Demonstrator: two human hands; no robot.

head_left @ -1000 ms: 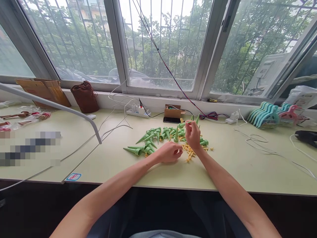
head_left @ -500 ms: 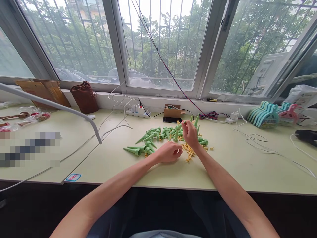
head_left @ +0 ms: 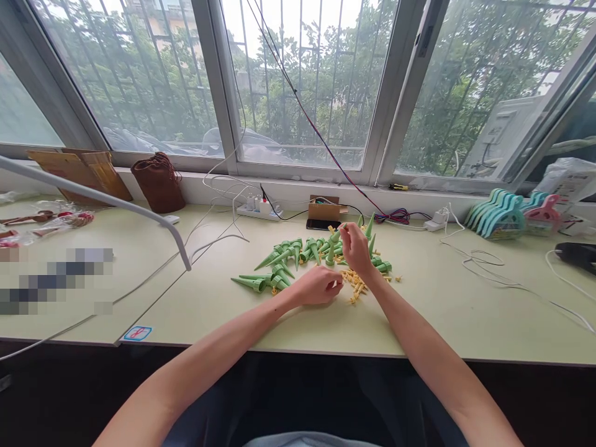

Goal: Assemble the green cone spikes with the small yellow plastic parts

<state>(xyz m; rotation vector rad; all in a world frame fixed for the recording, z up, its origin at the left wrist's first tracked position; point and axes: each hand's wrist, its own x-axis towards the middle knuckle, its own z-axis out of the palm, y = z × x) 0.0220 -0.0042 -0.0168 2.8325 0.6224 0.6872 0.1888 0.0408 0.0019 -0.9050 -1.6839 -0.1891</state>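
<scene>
My right hand is closed in a pinch over the far side of the pile, on a green plastic spike that points to the left. A small yellow plastic piece shows at that spike's far end. Beneath it, another green spike stands upright on its wide cap. My left hand rests low with curled fingers beside the loose yellow plastic pieces; whatever its fingertips hold is hidden. Several hollow green spikes lie to the left of my hands.
A black phone lies before a small cardboard box at the back. A power strip stands by the window. Teal plastic hangers are at the right. A grey curved lamp arm crosses the left side, above white cables.
My right hand has shifted very slightly to the left, and the yellow piece at the spike's end has moved left with it. My left hand stays in place.
</scene>
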